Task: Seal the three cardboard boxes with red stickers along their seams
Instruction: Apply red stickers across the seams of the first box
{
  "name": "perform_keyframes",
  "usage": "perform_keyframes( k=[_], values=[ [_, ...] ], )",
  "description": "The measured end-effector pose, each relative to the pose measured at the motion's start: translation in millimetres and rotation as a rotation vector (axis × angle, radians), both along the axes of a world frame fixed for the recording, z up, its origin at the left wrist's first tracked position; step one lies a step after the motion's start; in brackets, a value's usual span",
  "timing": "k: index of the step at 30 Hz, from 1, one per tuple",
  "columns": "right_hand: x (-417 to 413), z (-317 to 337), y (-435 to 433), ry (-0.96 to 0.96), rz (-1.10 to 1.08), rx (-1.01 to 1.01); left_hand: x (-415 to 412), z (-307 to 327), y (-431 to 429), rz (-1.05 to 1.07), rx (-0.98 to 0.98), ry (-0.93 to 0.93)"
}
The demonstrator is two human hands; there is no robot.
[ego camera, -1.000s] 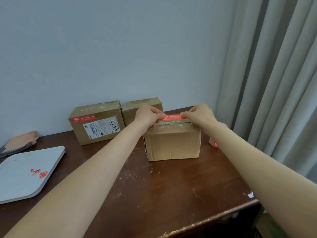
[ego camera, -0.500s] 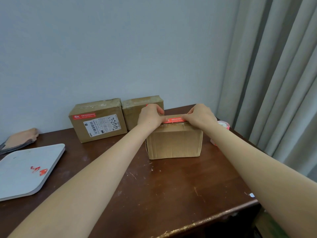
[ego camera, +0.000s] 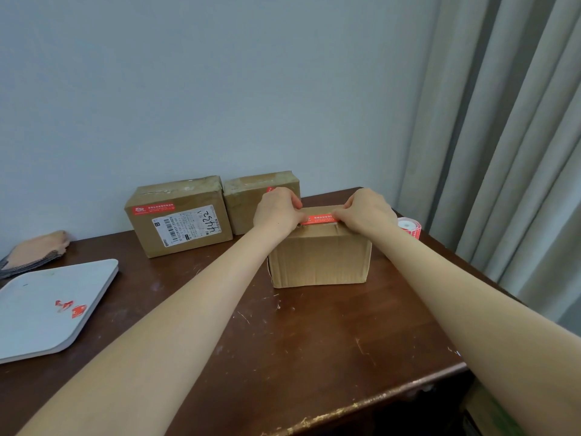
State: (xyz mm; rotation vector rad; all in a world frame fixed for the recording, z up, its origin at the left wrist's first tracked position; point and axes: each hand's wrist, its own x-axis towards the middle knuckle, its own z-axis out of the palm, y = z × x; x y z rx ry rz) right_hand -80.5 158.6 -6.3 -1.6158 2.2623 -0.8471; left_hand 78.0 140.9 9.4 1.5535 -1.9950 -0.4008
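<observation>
A plain cardboard box (ego camera: 319,259) stands in the middle of the table. Across its top lies a red sticker (ego camera: 321,219) with white print. My left hand (ego camera: 276,212) pinches the sticker's left end and my right hand (ego camera: 366,212) pinches its right end, both low on the box top. Behind, against the wall, a larger box (ego camera: 179,215) carries a red sticker (ego camera: 153,209) and a shipping label. A third box (ego camera: 251,196) stands beside it, partly hidden by my left hand.
A roll of red stickers (ego camera: 408,227) sits right of the box near the table edge. A white board (ego camera: 47,306) with red scraps lies at the left, a tan object (ego camera: 37,250) behind it. Curtains (ego camera: 503,152) hang at the right. The dark table (ego camera: 314,341) ends close in front.
Both hands, holding the sticker's ends, have come down with it onto the box top. The view has shifted slightly, showing more of the sticker roll.
</observation>
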Motion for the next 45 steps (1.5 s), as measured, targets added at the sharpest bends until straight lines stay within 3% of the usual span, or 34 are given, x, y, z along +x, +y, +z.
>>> perform_keyframes(
  k=[10,23,27,31,39,42,45],
  values=[
    [3,2,1,0.065,-0.017,0.028,-2,1,0,0.009,-0.018,-0.059],
    [-17,0,-5,-0.031,0.036,0.083,-1,3,-10,0.032,0.091,-0.12],
    [0,5,-3,0.039,0.0,0.061,-5,0,-11,0.097,0.01,-0.229],
    [9,0,-6,0.033,0.014,0.134,-7,-5,-14,0.121,0.059,-0.324],
    [-2,-3,-8,-0.014,0.048,0.062,2,0,-19,0.036,0.113,-0.264],
    [-1,-2,-5,0.026,0.062,0.037,7,-4,-12,-0.003,0.029,-0.207],
    [2,1,9,0.155,0.134,-0.132,17,-12,9,-0.114,-0.273,-0.215]
  ],
)
